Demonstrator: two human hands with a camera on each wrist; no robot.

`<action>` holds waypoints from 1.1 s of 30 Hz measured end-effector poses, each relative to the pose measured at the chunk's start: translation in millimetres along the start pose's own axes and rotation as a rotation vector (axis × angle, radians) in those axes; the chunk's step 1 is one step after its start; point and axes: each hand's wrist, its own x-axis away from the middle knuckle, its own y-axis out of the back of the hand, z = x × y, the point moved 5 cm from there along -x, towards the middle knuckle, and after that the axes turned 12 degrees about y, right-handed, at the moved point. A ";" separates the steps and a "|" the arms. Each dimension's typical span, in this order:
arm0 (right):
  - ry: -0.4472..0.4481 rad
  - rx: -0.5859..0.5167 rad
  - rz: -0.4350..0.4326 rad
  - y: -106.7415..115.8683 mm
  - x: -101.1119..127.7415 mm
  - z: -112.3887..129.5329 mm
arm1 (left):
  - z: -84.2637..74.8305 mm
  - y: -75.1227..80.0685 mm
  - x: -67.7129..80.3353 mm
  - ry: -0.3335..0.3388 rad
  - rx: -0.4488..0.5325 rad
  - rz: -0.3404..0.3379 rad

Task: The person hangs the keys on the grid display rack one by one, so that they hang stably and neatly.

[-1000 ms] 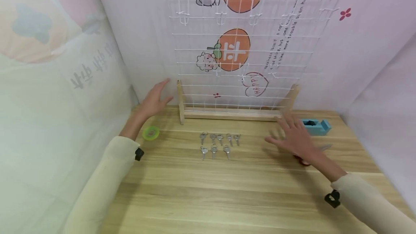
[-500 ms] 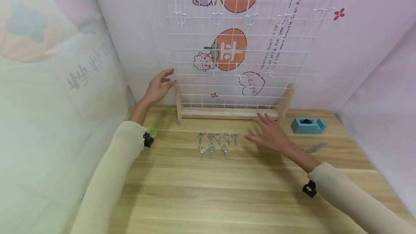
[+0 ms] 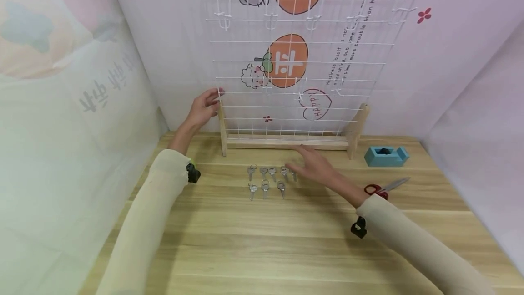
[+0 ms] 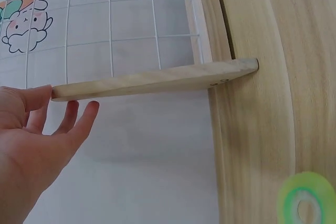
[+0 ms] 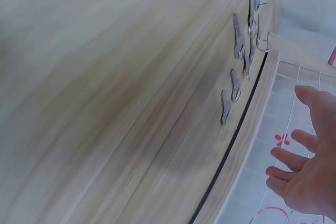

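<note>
My left hand (image 3: 204, 107) is at the top of the left wooden post (image 4: 131, 83) of a white wire grid rack (image 3: 299, 63). In the left wrist view its fingertips touch the post's end and lie along its outer side, loosely bent. My right hand (image 3: 315, 165) hovers over the table, fingers spread, holding nothing. Several silver keys (image 3: 265, 186) with small rings lie in two rows just left of it; in the head view the hand partly covers the rightmost ones. In the right wrist view the keys (image 5: 235, 85) lie beside the rack's base bar (image 5: 247, 145).
White hooks (image 3: 270, 21) hang along the grid's top, with several more lower down. A blue tape dispenser (image 3: 385, 156) and red-handled scissors (image 3: 386, 188) lie at the right. A yellow-green tape roll (image 4: 307, 203) sits by the left wrist. White printed sheeting (image 3: 172, 35) encloses the table.
My left hand has moved up to the post's top and reached it. My right hand has swept left from near the tape dispenser to the keys, uncovering the scissors. The keys have not moved.
</note>
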 end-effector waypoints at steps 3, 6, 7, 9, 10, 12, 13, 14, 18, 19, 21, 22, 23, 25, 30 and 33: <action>0.014 -0.063 0.003 -8.1 -10.3 3.5 | 0.2 -0.9 -1.2 0.013 0.051 0.003; 0.052 -0.113 0.003 -19.0 -21.0 8.0 | 2.0 0.0 -2.9 0.029 0.083 0.007; 0.064 -0.123 0.002 -22.5 -24.1 9.4 | 2.5 0.6 -3.5 0.034 0.087 0.005; 0.084 -0.152 0.004 -30.0 -30.0 12.1 | 3.5 1.4 -4.6 0.041 0.093 0.005; 0.092 -0.166 0.006 -33.5 -32.7 13.3 | 3.8 1.8 -5.1 0.043 0.092 0.005; 0.102 -0.186 0.009 -39.9 -37.8 15.3 | 4.4 2.3 -5.7 0.041 0.093 0.007; 0.108 -0.195 0.011 -42.7 -40.2 16.4 | 4.6 2.3 -6.1 0.040 0.094 0.011; 0.114 -0.205 0.011 -45.3 -42.7 17.3 | 4.8 2.4 -6.2 0.038 0.097 0.015; 0.147 -0.216 0.013 -53.7 -52.7 21.7 | 5.8 1.9 -7.2 0.039 0.097 0.034; 0.154 -0.215 0.016 -55.8 -55.3 23.1 | 6.3 2.4 -7.4 0.043 0.098 0.038; 0.168 -0.208 0.023 -60.0 -60.3 25.6 | 7.1 3.1 -7.5 0.048 0.097 0.046; 0.171 -0.204 0.028 -62.2 -62.7 26.3 | 7.4 3.3 -7.8 0.050 0.100 0.051; 0.172 -0.202 0.033 -64.2 -64.8 27.0 | 7.8 3.7 -8.0 0.052 0.100 0.053; 0.168 -0.187 0.044 -68.2 -68.6 27.4 | 8.3 4.0 -8.7 0.054 0.105 0.059; 0.153 -0.138 0.076 -76.5 -76.5 28.3 | 8.7 4.3 -10.6 0.053 0.110 0.070; 0.145 -0.124 0.094 -81.2 -80.2 29.3 | 9.7 5.1 -11.7 0.054 0.114 0.073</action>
